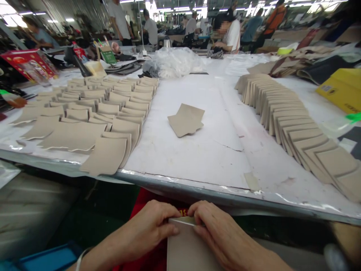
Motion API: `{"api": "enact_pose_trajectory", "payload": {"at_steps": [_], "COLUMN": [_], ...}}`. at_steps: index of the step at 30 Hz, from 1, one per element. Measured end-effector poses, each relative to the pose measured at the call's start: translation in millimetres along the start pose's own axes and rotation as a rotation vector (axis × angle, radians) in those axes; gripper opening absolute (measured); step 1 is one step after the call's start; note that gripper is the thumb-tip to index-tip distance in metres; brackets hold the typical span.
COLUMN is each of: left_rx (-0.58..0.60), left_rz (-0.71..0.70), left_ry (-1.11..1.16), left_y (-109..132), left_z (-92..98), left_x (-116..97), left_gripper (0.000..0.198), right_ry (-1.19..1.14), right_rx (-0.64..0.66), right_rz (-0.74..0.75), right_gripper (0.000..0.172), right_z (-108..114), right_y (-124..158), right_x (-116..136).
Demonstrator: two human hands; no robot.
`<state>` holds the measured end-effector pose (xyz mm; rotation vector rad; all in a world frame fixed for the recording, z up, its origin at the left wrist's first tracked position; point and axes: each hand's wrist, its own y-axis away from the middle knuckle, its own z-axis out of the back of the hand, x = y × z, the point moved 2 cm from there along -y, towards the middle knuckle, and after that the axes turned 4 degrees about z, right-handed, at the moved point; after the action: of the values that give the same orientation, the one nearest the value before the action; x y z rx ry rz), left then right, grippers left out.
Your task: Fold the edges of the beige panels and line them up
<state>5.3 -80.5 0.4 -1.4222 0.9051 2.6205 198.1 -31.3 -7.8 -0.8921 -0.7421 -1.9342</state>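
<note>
Below the table's front edge, my left hand (149, 227) and my right hand (218, 231) both pinch the top edge of a beige cut piece (187, 250) held upright over my lap. Fingers of both hands are closed on that edge. On the white table (197, 150) lies a small loose pile of the same beige pieces (186, 120) in the middle. Overlapping rows of beige pieces (93, 113) cover the left side. A long fanned row of beige pieces (293, 124) runs along the right side.
A clear plastic bag (175, 62) sits at the back of the table. A yellow box (342, 88) stands at the right, a red package (28, 64) at the far left. A blue bin edge (45, 258) shows bottom left. Several people work at tables behind.
</note>
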Motion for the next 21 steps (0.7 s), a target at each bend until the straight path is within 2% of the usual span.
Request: {"api": "enact_pose_trajectory", "payload": {"at_steps": [3, 11, 17, 21], "left_rx": [-0.04, 0.0, 0.042, -0.005], "left_rz": [-0.001, -0.043, -0.056, -0.056], "left_ry": [-0.06, -0.04, 0.079, 0.066], "left_y": [-2, -3, -8, -12], "left_z": [-6.0, -10.9, -10.0, -11.5], "left_x": [2, 4, 0, -3], "left_gripper": [0.013, 0.019, 0.026, 0.022], "right_ry": [0.04, 0.114, -0.017, -0.06], "right_rx": [0.018, 0.05, 0.017, 0.002], "right_rz": [-0.038, -0.063, 0.002, 0.017], "right_gripper": [0.012, 0.014, 0.011, 0.012], "right_z": [-1, -5, -3, -2], "right_y": [-2, -1, 5, 6], "right_x": [-2, -7, -13, -16]}}
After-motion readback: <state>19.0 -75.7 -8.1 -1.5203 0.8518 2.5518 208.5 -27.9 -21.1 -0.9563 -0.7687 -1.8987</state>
